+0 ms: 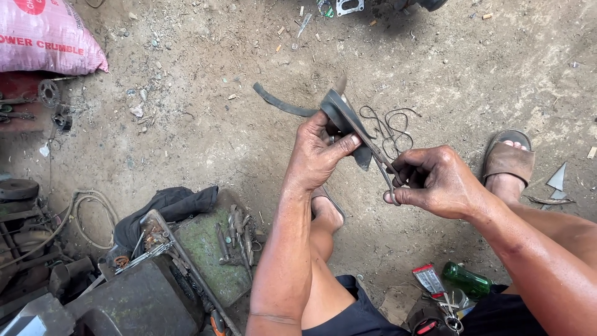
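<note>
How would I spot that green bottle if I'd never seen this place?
Start at the person's right forearm at the lower right. Just below it on the dirt ground lies the green bottle, beside a small red and white tube. It is the only see-through green thing there.

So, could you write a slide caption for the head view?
Left hand holds black rubber strip; right hand cuts it with scissors.

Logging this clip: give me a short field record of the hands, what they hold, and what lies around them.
left hand: grips a black rubber strip
right hand: fingers through the handles of scissors
scissors: blades at the strip
ground: dirt, thin black trimmings beyond the hands
feet: brown sandal on the right foot
lower left: tool tray with rusty tools
lower right: green bottle
upper left: pink sack
</note>
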